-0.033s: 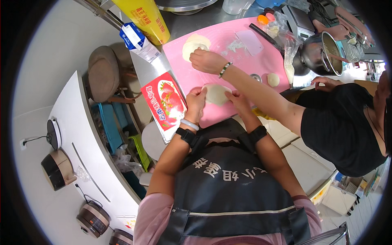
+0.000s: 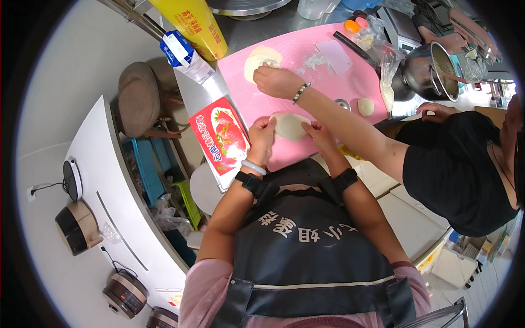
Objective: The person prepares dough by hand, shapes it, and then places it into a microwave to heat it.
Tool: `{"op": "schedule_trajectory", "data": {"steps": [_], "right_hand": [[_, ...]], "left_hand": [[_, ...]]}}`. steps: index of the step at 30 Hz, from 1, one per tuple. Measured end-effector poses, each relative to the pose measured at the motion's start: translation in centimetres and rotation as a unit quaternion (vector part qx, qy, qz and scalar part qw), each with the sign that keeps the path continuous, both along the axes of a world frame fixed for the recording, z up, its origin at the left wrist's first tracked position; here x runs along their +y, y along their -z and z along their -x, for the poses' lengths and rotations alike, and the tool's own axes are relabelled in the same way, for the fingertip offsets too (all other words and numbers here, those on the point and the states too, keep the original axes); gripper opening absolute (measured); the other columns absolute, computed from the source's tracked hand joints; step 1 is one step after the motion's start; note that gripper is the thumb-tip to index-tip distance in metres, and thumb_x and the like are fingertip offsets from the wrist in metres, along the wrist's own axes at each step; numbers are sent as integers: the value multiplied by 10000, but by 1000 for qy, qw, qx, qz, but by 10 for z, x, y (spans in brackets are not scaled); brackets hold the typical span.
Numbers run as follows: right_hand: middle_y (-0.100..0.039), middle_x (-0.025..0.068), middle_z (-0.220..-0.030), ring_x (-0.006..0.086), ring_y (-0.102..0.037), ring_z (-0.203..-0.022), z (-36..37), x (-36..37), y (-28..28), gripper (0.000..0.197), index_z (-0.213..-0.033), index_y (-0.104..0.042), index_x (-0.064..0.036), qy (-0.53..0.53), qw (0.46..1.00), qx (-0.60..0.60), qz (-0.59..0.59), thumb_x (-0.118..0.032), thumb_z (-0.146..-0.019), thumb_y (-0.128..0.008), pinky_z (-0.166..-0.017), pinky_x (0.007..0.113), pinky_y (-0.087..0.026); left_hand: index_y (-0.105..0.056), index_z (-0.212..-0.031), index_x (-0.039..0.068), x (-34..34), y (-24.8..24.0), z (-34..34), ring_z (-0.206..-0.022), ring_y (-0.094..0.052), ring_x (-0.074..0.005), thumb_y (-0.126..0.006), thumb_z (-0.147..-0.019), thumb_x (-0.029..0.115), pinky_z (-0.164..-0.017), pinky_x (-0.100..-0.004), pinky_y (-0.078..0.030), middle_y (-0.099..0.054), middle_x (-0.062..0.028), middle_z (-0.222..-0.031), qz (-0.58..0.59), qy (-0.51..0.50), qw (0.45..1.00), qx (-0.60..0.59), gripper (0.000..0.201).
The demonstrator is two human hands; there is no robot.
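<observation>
left hand (image 2: 262, 136) and right hand (image 2: 321, 136) pinch 1 pale, flat, roughly oval dough sheet (image 2: 289, 127).

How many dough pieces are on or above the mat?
3 visible: a flat piece between the left hand and right hand, another by the co-worker's hand, a ball at right on the mat. Layers may hide more.

Two wearer's hands (image 2: 262, 136) (image 2: 322, 138) on one dough sheet (image 2: 290, 127); two co-worker's hands (image 2: 279, 82) (image 2: 436, 112); one dough ball (image 2: 366, 106); one pink mat (image 2: 355, 82); one red box (image 2: 219, 136).
</observation>
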State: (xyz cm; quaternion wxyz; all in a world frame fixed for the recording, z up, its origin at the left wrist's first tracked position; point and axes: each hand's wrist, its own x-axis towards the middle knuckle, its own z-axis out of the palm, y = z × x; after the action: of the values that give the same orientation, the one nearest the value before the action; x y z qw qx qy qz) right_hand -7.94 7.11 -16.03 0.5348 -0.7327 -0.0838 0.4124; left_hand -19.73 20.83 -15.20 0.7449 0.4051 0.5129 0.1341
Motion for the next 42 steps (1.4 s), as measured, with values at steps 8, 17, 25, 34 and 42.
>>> {"op": "schedule_trajectory", "data": {"steps": [8,17,25,34,42], "right_hand": [[-555,-25,-716,62,-485,-643,6,13,-43,212,-808,-615,-30,-3,988,-145,-45,-242,-824,-608,-591,224,-396],[-574,-9,-764,47,-500,-684,12,30,-89,215,-899,-595,15,41,980,12,-192,-189,-875,-530,-616,203,-411],[-559,26,-645,69,-494,-603,31,35,-156,221,-888,-604,8,-139,977,-84,-142,-206,-851,-562,-539,239,-412],[-608,79,-703,106,-540,-618,8,14,-143,295,-984,-599,12,-63,978,-192,-59,-249,-867,-525,-565,268,-428],[-618,68,-903,149,-591,-779,8,4,-124,362,-1024,-579,10,30,965,211,-150,-307,-849,-570,-696,278,-478]], "left_hand": [[-585,-686,29,-3,-24,8,-451,-374,-42,-595,-840,163,-413,-205,-307,-500,19,-564,-123,-19,990,-62,205],[-605,-855,14,2,-74,16,-593,-525,-62,-536,-877,205,-541,-179,-422,-600,-5,-720,70,21,979,-188,204],[-437,-1169,-35,-3,-88,10,-1074,-489,-256,-279,-913,491,-938,-378,-379,-503,-173,-1151,248,93,914,-307,606],[-413,-1212,-21,-14,-125,6,-1066,-513,-267,-381,-914,375,-926,-399,-402,-518,-144,-1153,295,108,897,-313,498],[-454,-1173,-26,-23,-127,-7,-961,-575,-232,-494,-889,148,-838,-369,-479,-554,-129,-1101,197,118,919,-321,336]]}}
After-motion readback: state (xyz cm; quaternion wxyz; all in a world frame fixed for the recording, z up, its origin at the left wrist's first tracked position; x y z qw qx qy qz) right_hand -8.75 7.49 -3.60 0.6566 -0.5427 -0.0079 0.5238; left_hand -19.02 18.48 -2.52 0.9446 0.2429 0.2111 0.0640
